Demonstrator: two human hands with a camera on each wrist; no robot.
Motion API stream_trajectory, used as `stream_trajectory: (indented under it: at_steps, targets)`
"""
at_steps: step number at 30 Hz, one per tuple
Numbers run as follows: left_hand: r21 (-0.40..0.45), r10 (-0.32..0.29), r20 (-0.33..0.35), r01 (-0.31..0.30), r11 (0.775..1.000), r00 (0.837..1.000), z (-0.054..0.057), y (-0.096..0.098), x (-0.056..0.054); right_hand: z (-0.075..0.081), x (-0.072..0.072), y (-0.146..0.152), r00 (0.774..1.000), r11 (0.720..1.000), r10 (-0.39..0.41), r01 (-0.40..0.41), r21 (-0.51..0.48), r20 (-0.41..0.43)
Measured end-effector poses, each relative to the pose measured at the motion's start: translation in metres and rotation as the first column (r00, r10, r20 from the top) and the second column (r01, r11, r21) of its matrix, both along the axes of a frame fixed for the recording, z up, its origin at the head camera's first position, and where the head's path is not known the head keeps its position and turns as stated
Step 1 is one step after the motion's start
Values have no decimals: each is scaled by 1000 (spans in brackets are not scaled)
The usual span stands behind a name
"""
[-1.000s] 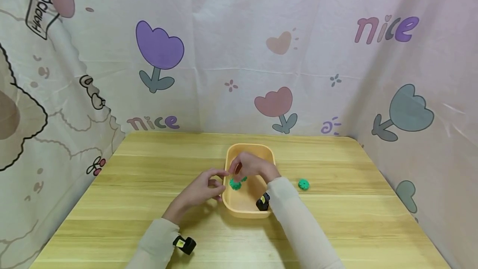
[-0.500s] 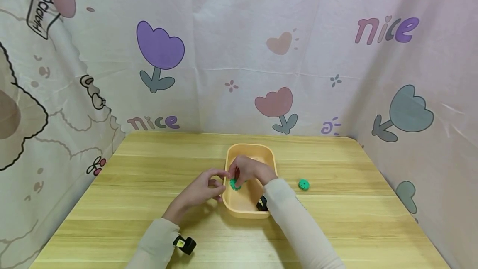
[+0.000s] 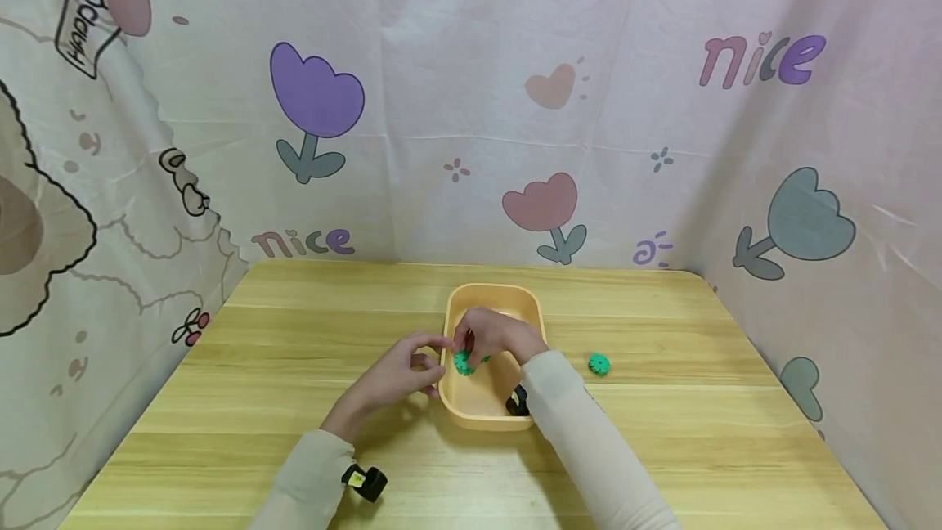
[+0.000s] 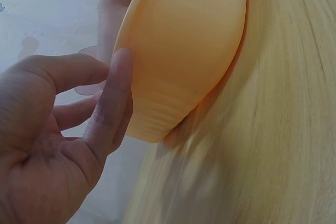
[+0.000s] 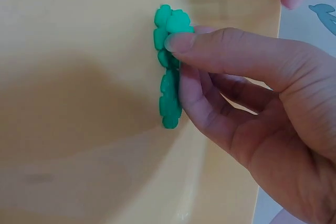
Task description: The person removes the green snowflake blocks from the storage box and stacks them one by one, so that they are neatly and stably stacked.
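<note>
My left hand [image 3: 397, 370] holds the left rim of an orange plastic box [image 4: 184, 51], with thumb and index finger on either side of the edge. Inside the box, my right hand [image 5: 262, 93] pinches a small green toothed disc [image 5: 169, 98], seen edge-on in the right wrist view. Another green lobe overlaps it under the thumb; the fingers partly hide where these parts meet. In the head view, green toothed parts [image 3: 463, 363] show just below the right fingertips, near the box's left wall.
A similar green toothed disc [image 3: 599, 364] lies on the wooden table [image 3: 662, 432], right of the box. Black wrist cameras [image 3: 365, 482] are strapped to both forearms. A printed cloth [image 3: 441, 105] hangs behind the table.
My right hand has shifted slightly right and down inside the box, its fingers now closer over the green parts. The left hand stays at the rim, and the disc on the table has not moved.
</note>
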State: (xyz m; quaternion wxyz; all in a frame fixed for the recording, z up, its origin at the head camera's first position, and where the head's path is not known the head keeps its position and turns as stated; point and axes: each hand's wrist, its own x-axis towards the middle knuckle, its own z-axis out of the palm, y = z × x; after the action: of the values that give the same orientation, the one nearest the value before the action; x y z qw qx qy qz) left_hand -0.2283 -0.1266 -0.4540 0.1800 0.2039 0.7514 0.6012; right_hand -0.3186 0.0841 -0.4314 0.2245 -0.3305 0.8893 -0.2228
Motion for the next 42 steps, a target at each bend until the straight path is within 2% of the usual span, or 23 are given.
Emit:
stream_trajectory:
  at_steps: [18, 25, 32, 42]
  targets:
    - [3, -3, 2, 3, 1000, 1000, 0, -1, -1, -1, 0, 0, 1000, 1000, -7, 8, 27, -19]
    - [1, -4, 0, 4, 1000, 1000, 0, -1, 0, 3, 0, 3, 1000, 1000, -6, 6, -12, -18]
    - [-16, 3, 15, -3, 1000, 1000, 0, -1, 0, 16, -2, 18, 998, 995, -1, -5, -96, -61]
    - [-33, 36, 41, -35, 999, 999, 3, 2, 1, 51, 8, 45, 990, 984, -51, 28, -176, -128]
